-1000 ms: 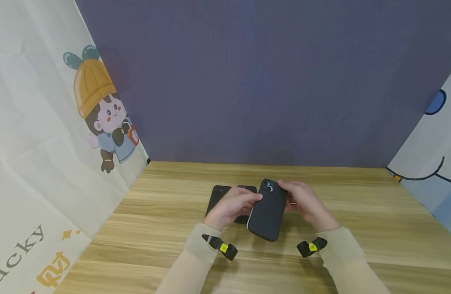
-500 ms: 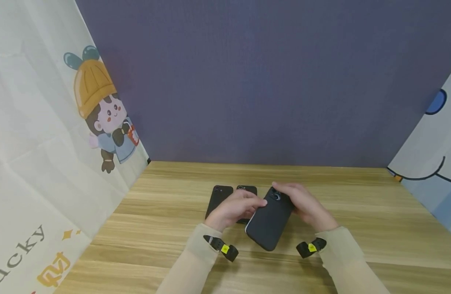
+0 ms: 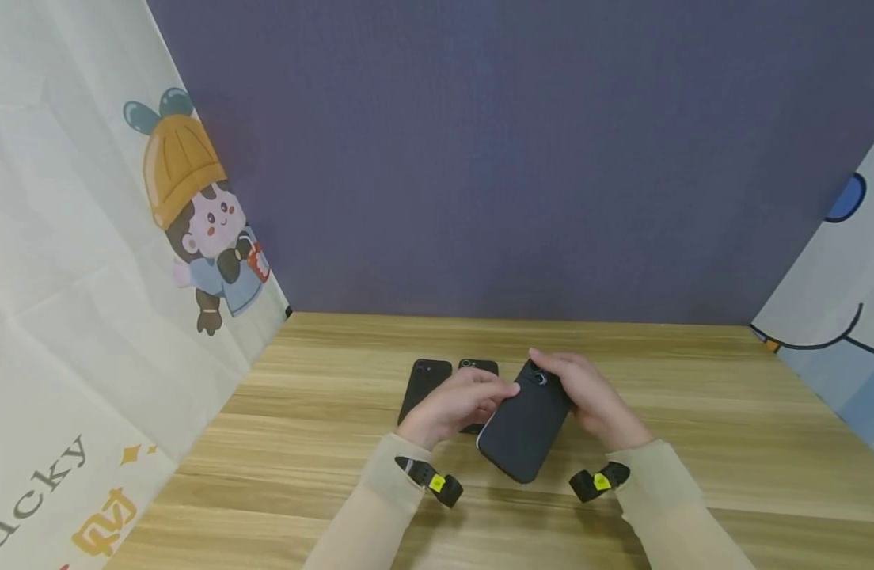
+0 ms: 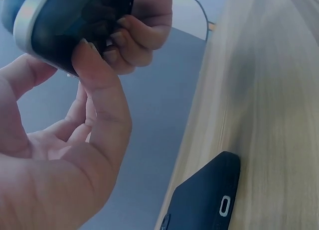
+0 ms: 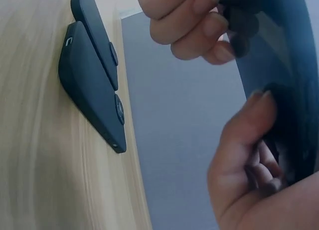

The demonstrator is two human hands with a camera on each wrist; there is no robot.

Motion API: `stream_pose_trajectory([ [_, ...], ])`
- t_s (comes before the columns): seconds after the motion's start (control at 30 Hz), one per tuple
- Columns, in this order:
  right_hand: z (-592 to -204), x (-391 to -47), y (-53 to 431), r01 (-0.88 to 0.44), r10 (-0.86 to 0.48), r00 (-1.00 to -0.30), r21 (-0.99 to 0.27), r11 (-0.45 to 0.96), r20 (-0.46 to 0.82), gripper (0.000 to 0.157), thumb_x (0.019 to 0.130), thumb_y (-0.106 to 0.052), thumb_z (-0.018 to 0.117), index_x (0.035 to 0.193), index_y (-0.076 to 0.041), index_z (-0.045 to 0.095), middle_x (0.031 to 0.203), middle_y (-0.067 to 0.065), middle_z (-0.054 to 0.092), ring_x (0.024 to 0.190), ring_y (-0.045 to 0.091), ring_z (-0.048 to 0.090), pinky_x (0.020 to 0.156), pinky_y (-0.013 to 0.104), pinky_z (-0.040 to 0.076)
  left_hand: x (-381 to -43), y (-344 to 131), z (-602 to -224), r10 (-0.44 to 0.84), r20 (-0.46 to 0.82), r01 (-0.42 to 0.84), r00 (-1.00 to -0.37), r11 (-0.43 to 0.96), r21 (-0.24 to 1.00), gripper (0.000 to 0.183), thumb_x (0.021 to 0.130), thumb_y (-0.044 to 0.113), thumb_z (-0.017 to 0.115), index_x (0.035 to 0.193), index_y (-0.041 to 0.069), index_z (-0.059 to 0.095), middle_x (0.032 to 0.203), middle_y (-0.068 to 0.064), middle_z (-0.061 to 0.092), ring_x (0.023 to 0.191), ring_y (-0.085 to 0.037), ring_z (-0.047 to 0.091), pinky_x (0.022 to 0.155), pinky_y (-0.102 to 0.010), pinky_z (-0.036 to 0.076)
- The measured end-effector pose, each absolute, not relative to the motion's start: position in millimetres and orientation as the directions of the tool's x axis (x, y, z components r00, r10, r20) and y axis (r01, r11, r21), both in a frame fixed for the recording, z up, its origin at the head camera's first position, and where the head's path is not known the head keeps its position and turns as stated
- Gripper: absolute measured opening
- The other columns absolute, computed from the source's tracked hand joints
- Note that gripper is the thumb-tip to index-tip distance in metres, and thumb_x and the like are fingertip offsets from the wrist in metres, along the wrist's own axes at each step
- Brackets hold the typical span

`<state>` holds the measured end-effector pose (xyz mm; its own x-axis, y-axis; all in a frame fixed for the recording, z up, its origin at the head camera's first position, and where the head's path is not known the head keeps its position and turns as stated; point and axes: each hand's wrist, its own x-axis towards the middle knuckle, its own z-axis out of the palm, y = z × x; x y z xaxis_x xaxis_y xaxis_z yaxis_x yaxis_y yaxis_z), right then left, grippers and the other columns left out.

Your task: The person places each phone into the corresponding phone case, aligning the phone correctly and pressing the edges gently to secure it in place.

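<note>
Both hands hold a phone in a black case (image 3: 526, 431), tilted above the wooden table with its camera side up. A silvery edge shows along its left side. In the left wrist view the phone's glossy dark face (image 4: 75, 31) is turned to the camera. The left hand (image 3: 460, 405) pinches its left edge, thumb on the back and a finger underneath. My right hand (image 3: 587, 396) grips the upper right corner, its thumb by the camera lenses and its fingers curled under. In the right wrist view, fingertips of both hands press the phone's underside (image 5: 284, 46).
Two more black phones lie on the table behind the left hand: one at left (image 3: 424, 384), the other (image 3: 480, 366) partly hidden by the hand. A dark blue panel (image 3: 480, 158) rises at the table's back edge. Printed white sheets (image 3: 66, 237) hang at the sides.
The held phone has come lower and a little to the right, turned clockwise. The right hand has shifted further round its upper corner. The two phones on the table have not moved.
</note>
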<state>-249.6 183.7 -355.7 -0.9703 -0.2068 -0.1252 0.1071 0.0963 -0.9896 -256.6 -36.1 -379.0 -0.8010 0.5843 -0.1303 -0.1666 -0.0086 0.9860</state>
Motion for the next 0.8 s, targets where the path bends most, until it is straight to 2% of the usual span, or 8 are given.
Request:
stream_pose_trajectory([
  [0.17,-350,-250,189,0.115,-0.098,-0.988,-0.993,0.03,-0.117,0.039,0.103,-0.046,0.058,0.09,-0.012,0.072,0.087,-0.001,0.063,0.074,0.016,0.062,0.07,0.031,0.053,-257,-39,-378,0.603,-0.122,-0.175,-0.788,-0.029,0.984,0.023,0.099,0.026,0.067,0.093,0.005,0.073,0.062,0.004,0.056,0.064,-0.009,0.061,0.071,-0.029,0.056],
  [0.37,-346,-249,196,0.119,-0.066,-0.991,-0.99,-0.072,-0.114,0.036,0.102,-0.044,0.059,0.081,-0.017,0.069,0.075,-0.004,0.062,0.065,0.013,0.061,0.069,0.03,0.052,-257,-46,-374,0.601,-0.1,-0.149,-0.793,-0.032,0.988,0.018,0.097,0.023,0.069,0.091,0.006,0.072,0.069,0.001,0.065,0.062,-0.009,0.064,0.065,-0.029,0.055],
  [0.6,-346,-249,196,0.111,-0.032,-0.994,-0.989,-0.097,-0.108,0.038,0.102,-0.043,0.06,0.075,-0.018,0.066,0.07,-0.005,0.061,0.061,0.013,0.061,0.066,0.03,0.051,-258,-54,-368,0.662,-0.104,-0.099,-0.742,0.045,0.994,0.011,0.096,0.014,0.068,0.09,0.005,0.069,0.073,-0.004,0.065,0.061,-0.013,0.062,0.065,-0.027,0.056],
  [0.67,-346,-249,196,0.117,-0.025,-0.993,-0.988,-0.099,-0.115,0.037,0.102,-0.043,0.059,0.075,-0.018,0.066,0.069,-0.005,0.061,0.06,0.012,0.06,0.065,0.029,0.051,-258,-54,-368,0.645,-0.106,-0.103,-0.757,0.043,0.994,0.011,0.095,0.014,0.068,0.09,0.004,0.069,0.074,-0.004,0.065,0.062,-0.014,0.062,0.065,-0.028,0.056],
  [0.8,-346,-249,195,0.127,-0.013,-0.992,-0.985,-0.117,-0.126,0.034,0.102,-0.042,0.06,0.08,-0.017,0.066,0.07,-0.006,0.061,0.06,0.011,0.061,0.063,0.029,0.051,-260,-54,-369,0.524,-0.116,-0.143,-0.844,-0.011,0.99,0.013,0.093,0.016,0.069,0.09,0.004,0.07,0.074,-0.003,0.065,0.058,-0.012,0.06,0.06,-0.026,0.054],
])
